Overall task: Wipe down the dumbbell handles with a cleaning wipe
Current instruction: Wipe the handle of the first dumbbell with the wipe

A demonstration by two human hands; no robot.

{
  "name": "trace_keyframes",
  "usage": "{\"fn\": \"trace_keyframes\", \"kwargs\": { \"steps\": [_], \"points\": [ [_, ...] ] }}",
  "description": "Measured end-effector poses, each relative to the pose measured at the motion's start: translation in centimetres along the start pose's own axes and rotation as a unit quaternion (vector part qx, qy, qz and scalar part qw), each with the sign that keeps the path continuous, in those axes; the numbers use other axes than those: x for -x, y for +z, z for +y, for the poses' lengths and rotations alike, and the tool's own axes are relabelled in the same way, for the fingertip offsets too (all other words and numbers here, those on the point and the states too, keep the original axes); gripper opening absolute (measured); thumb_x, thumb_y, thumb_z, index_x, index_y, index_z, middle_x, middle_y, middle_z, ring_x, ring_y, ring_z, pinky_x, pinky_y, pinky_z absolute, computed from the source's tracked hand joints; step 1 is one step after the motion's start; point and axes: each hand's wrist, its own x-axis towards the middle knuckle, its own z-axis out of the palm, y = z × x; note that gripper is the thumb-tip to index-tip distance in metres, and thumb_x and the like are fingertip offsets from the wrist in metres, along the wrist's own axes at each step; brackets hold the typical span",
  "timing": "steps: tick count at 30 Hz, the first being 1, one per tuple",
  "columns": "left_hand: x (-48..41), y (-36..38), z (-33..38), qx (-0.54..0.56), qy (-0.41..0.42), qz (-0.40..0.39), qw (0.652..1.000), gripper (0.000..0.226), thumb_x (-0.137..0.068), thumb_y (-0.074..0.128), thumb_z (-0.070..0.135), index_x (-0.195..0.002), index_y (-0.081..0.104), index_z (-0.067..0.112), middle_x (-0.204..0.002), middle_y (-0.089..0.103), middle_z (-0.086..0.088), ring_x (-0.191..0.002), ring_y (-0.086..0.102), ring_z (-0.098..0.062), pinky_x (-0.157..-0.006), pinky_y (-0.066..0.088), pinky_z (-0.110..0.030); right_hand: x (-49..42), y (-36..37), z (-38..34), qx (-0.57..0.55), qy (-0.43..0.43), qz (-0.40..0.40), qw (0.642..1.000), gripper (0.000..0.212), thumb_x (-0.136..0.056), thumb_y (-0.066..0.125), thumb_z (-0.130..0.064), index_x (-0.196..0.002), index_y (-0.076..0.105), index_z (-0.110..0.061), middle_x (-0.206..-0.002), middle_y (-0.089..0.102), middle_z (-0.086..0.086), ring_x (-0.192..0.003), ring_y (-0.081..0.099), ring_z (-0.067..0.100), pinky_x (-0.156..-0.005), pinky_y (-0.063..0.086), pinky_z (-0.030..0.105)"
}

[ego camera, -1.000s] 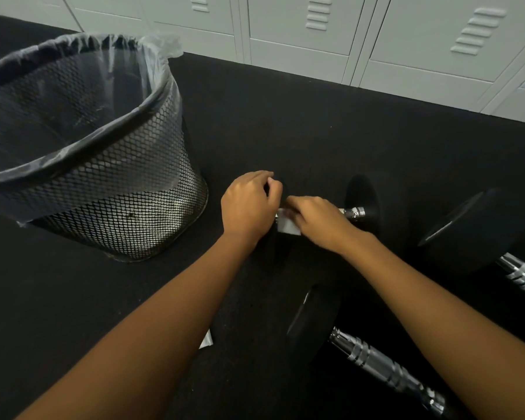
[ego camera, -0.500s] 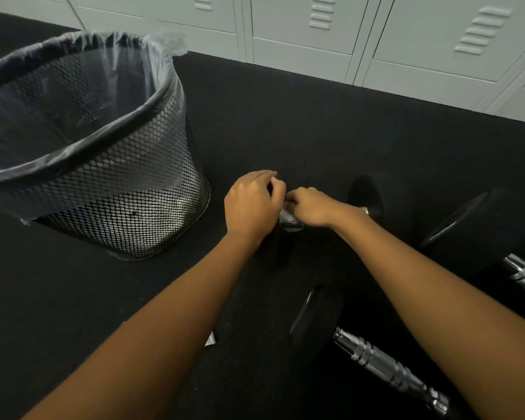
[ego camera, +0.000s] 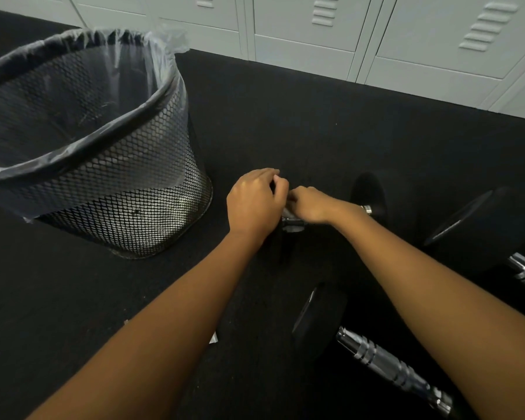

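Dumbbell (ego camera: 369,192) sits dead centre of frame on the black floor mat (ego camera: 285,116), and I'm seeing only a sliver of its chrome handle (ego camera: 292,220) between the two hands. Right hand (ego camera: 311,204) is clenched round that handle, with a pale edge of the wipe (ego camera: 291,228) poking out just under the fist. Left hand (ego camera: 255,201) is curled over the dumbbell's left end, gripping it; that end is mostly hidden under the palm. I can make out the right-hand weight head past the right wrist. Moving out: a second dumbbell (ego camera: 385,362) lies at lower right, and a third one (ego camera: 482,225) is at the right edge. A mesh bin (ego camera: 119,192) with a plastic liner fills the upper left. Grey lockers (ego camera: 315,40) run along the top. A small white scrap (ego camera: 213,338) peeks out beside my left forearm.
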Motion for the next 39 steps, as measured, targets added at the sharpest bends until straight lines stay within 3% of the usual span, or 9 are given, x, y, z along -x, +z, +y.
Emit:
{"fn": "trace_keyframes", "kwargs": {
  "steps": [7, 11, 15, 18, 23, 27, 35, 39],
  "points": [
    [0.1, 0.0, 0.0, 0.003, 0.007, 0.007, 1.000, 0.030, -0.093, 0.045, 0.024, -0.109, 0.068, 0.014, -0.114, 0.067, 0.001, -0.107, 0.059, -0.010, -0.085, 0.043, -0.022, 1.5, 0.4, 0.6, 0.044, 0.004, 0.058, 0.997, 0.032, -0.097, 0.039, -0.027, -0.122, 0.054, -0.013, -0.116, 0.058, 0.014, -0.103, 0.057, 0.030, -0.089, 0.046, 0.048],
    [0.1, 0.0, -0.1, 0.000, 0.008, 0.006, 1.000, 0.031, -0.093, 0.044, 0.025, -0.110, 0.068, 0.015, -0.114, 0.067, 0.001, -0.108, 0.059, -0.009, -0.088, 0.043, -0.023, 3.1, 2.7, -0.2, 0.071, -0.064, 0.184, 0.978, 0.027, -0.095, 0.042, -0.024, -0.112, 0.054, -0.006, -0.102, 0.063, 0.016, -0.096, 0.059, 0.033, -0.083, 0.046, 0.047],
    [0.3, 0.1, 0.1, 0.003, 0.008, 0.006, 1.000, 0.031, -0.093, 0.044, 0.024, -0.111, 0.067, 0.014, -0.114, 0.067, 0.000, -0.107, 0.059, -0.009, -0.086, 0.042, -0.020, 3.3, 4.8, 2.3, 0.073, -0.174, 0.286, 0.939, 0.018, -0.091, 0.050, -0.011, -0.103, 0.061, -0.004, -0.098, 0.066, 0.012, -0.099, 0.059, 0.026, -0.105, 0.033, 0.029],
    [0.4, 0.0, 0.0, -0.002, 0.003, 0.006, 1.000, 0.031, -0.093, 0.045, 0.024, -0.112, 0.067, 0.014, -0.115, 0.067, 0.001, -0.107, 0.059, -0.009, -0.083, 0.038, -0.017, 3.7, 4.9, 4.2, 0.082, -0.226, 0.302, 0.923, 0.024, -0.081, 0.062, -0.001, -0.105, 0.061, -0.002, -0.102, 0.066, 0.010, -0.099, 0.061, 0.022, -0.110, 0.023, 0.024],
    [0.2, 0.0, 0.1, -0.005, 0.003, 0.006, 1.000, 0.030, -0.093, 0.045, 0.024, -0.111, 0.067, 0.015, -0.114, 0.067, 0.001, -0.108, 0.059, -0.009, -0.085, 0.040, -0.019, 3.7, 5.1, 3.4, 0.097, -0.234, 0.344, 0.904, 0.026, -0.068, 0.069, 0.006, -0.093, 0.060, 0.000, -0.092, 0.064, 0.013, -0.090, 0.061, 0.029, -0.107, 0.025, 0.028],
    [0.1, -0.1, 0.1, -0.011, 0.008, 0.006, 1.000, 0.031, -0.094, 0.044, 0.024, -0.112, 0.067, 0.014, -0.115, 0.066, 0.001, -0.109, 0.058, -0.009, -0.087, 0.040, -0.021, 2.9, 6.1, 2.0, 0.150, -0.239, 0.367, 0.886, 0.037, -0.060, 0.073, 0.008, -0.094, 0.061, -0.002, -0.096, 0.064, 0.013, -0.094, 0.061, 0.027, -0.106, 0.032, 0.035],
    [0.1, 0.0, 0.1, -0.014, 0.009, 0.004, 1.000, 0.030, -0.094, 0.045, 0.024, -0.112, 0.067, 0.014, -0.115, 0.066, 0.000, -0.108, 0.058, -0.010, -0.083, 0.036, -0.017, 3.2, 5.7, 4.7, 0.219, -0.262, 0.394, 0.853, 0.026, -0.070, 0.065, 0.006, -0.094, 0.060, -0.003, -0.098, 0.061, 0.014, -0.095, 0.058, 0.028, -0.107, 0.031, 0.036],
    [0.0, 0.1, 0.0, -0.017, 0.009, 0.007, 1.000, 0.029, -0.094, 0.045, 0.023, -0.107, 0.069, 0.014, -0.112, 0.068, 0.001, -0.105, 0.060, -0.009, -0.079, 0.035, -0.016, 3.3, 5.7, 5.3, 0.208, -0.243, 0.403, 0.858, 0.027, -0.071, 0.067, 0.005, -0.095, 0.059, -0.003, -0.101, 0.061, 0.013, -0.098, 0.056, 0.027, -0.105, 0.033, 0.035]
  ]
}}
